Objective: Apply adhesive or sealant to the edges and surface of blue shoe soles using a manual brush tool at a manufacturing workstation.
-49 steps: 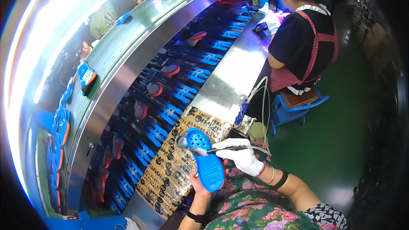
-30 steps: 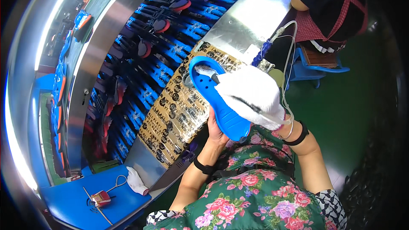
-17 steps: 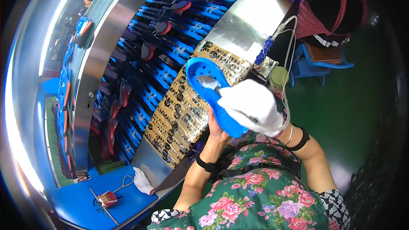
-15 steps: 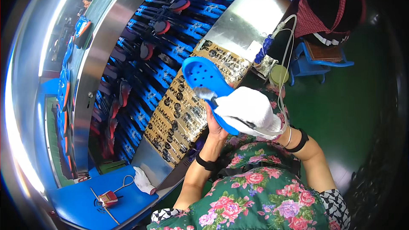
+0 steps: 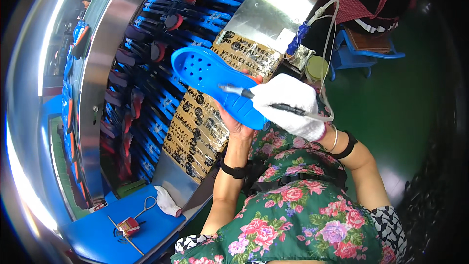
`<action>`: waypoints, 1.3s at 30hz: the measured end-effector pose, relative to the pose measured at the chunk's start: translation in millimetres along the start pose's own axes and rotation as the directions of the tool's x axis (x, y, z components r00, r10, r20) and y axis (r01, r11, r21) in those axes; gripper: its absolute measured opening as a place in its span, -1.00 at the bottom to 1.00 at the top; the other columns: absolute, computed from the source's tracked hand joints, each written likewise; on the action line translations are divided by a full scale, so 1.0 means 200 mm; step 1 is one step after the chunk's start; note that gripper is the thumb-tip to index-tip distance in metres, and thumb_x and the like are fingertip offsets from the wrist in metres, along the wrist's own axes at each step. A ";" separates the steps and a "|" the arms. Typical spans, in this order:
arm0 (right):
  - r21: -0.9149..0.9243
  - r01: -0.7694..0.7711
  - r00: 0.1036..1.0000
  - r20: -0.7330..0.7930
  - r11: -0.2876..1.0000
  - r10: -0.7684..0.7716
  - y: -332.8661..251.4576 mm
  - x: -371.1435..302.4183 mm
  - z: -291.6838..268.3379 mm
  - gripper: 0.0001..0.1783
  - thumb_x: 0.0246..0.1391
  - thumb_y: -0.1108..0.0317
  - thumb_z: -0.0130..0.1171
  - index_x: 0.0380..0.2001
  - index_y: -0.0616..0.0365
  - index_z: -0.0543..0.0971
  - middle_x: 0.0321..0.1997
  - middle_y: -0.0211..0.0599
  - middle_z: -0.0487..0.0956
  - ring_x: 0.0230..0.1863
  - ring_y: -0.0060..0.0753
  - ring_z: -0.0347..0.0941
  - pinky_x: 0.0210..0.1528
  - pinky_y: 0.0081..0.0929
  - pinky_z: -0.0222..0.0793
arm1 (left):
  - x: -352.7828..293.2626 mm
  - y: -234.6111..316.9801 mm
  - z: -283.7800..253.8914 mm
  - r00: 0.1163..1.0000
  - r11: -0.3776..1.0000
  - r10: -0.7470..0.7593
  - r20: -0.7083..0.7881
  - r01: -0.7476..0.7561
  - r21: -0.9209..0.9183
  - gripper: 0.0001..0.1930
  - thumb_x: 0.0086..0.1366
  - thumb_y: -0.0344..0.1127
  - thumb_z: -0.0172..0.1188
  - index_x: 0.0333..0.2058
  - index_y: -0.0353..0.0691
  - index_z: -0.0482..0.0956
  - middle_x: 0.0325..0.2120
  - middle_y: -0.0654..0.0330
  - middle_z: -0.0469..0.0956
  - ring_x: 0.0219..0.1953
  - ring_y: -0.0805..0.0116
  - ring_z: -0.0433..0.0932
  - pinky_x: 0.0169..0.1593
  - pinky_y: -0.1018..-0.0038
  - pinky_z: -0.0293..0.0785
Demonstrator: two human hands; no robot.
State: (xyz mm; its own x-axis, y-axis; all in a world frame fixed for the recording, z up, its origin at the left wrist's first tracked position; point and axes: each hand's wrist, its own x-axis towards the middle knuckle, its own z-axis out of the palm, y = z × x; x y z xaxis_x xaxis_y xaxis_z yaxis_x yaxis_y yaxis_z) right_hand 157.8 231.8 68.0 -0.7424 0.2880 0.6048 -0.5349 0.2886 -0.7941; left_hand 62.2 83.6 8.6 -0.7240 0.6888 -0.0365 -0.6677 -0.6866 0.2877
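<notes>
My left hand (image 5: 235,123) is bare and grips a blue shoe sole (image 5: 207,71) from below. Its fingertips show past the far edge, and its thumb side lies along the near edge. The sole's upper face is turned up, with round holes at the broad far-left end and grooves near the other end. My right hand (image 5: 288,100), in a white knit glove, is closed on a brush (image 5: 244,91) with a dark handle. The bristles are over the middle of the sole; whether they touch it I cannot tell. A clear tube (image 5: 326,117) runs up from behind the glove.
Cardboard (image 5: 200,129) under clear tape covers part of the metal ledge. Beyond lies a rack (image 5: 161,93) of dark, red-edged soles and blue strips. A spare white glove (image 5: 167,201) and a red box (image 5: 128,226) lie on a blue table (image 5: 161,230). Someone in a checked apron (image 5: 361,0) is by a stool (image 5: 366,54).
The sole has moved left and tilted so that more of its upper face shows. The brush now lies across its middle instead of close to the edge. Both hands keep their hold.
</notes>
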 end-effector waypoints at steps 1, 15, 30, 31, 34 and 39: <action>-0.082 0.130 0.991 0.027 0.988 -0.129 0.01 0.00 0.00 -0.75 -0.04 0.53 0.40 -0.21 0.19 0.72 -0.14 -0.19 0.73 -0.18 -0.20 0.66 -0.14 -0.30 0.57 | 0.00 0.01 0.02 1.000 1.000 0.009 -0.022 -0.009 -0.015 0.04 0.17 0.46 0.22 0.34 -0.29 0.20 0.15 -0.14 0.48 0.23 -0.18 0.43 0.27 -0.16 0.41; -0.160 0.216 0.961 0.212 0.963 -0.180 0.07 -0.05 -0.05 -0.67 0.03 0.49 0.37 -0.08 0.05 0.71 -0.08 -0.27 0.71 -0.14 -0.14 0.62 -0.08 -0.28 0.56 | 0.10 0.07 -0.01 0.995 0.995 -0.098 0.025 0.099 -0.032 0.01 0.17 0.39 0.28 0.34 -0.27 0.18 0.17 -0.19 0.38 0.22 -0.16 0.39 0.20 -0.16 0.44; -0.024 0.112 0.961 0.257 0.993 -0.102 -0.03 -0.08 -0.05 -0.73 -0.09 0.48 0.47 -0.22 0.14 0.75 -0.18 -0.22 0.73 -0.26 -0.17 0.64 -0.20 -0.33 0.55 | 0.10 0.12 0.03 0.998 0.999 -0.050 0.037 0.049 0.015 0.02 0.22 0.41 0.17 0.37 -0.30 0.14 0.22 -0.08 0.37 0.08 -0.20 0.50 0.03 -0.11 0.55; 0.032 -0.047 0.967 0.251 0.998 0.037 -0.03 -0.08 -0.05 -0.75 -0.07 0.49 0.46 -0.23 0.13 0.75 -0.18 -0.23 0.72 -0.26 -0.23 0.64 -0.20 -0.37 0.55 | 0.10 0.13 0.03 0.998 0.997 -0.043 0.054 0.039 0.065 0.02 0.22 0.40 0.17 0.39 -0.28 0.12 0.25 -0.09 0.35 0.07 -0.21 0.51 0.02 -0.09 0.55; 0.097 -0.216 0.972 0.113 0.972 0.205 0.00 -0.07 -0.04 -0.77 -0.04 0.51 0.45 -0.24 0.19 0.73 -0.25 -0.24 0.71 -0.25 -0.32 0.66 -0.20 -0.44 0.56 | 0.11 0.16 0.01 0.990 0.992 -0.127 0.062 0.125 0.026 0.03 0.20 0.39 0.19 0.41 -0.23 0.10 0.26 -0.10 0.33 0.06 -0.23 0.51 0.02 -0.08 0.54; -0.161 0.203 0.967 0.185 0.966 -0.173 -0.01 -0.10 -0.02 -0.65 -0.08 0.56 0.42 -0.15 0.10 0.73 -0.14 -0.22 0.72 -0.24 -0.16 0.64 -0.22 -0.32 0.56 | 0.14 0.20 0.07 0.970 0.967 -0.231 0.072 0.222 0.123 0.09 0.16 0.31 0.26 0.38 -0.45 0.06 0.18 -0.10 0.38 0.02 -0.07 0.47 0.04 0.09 0.49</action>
State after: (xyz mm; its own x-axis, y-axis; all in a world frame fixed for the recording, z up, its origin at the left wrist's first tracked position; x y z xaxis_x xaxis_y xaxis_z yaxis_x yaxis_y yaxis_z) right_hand 175.4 228.1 58.0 -0.7003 0.0603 0.7113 -0.6027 0.4842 -0.6343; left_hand 17.4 79.1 31.4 -0.5353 0.8440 -0.0328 -0.7850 -0.4829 0.3880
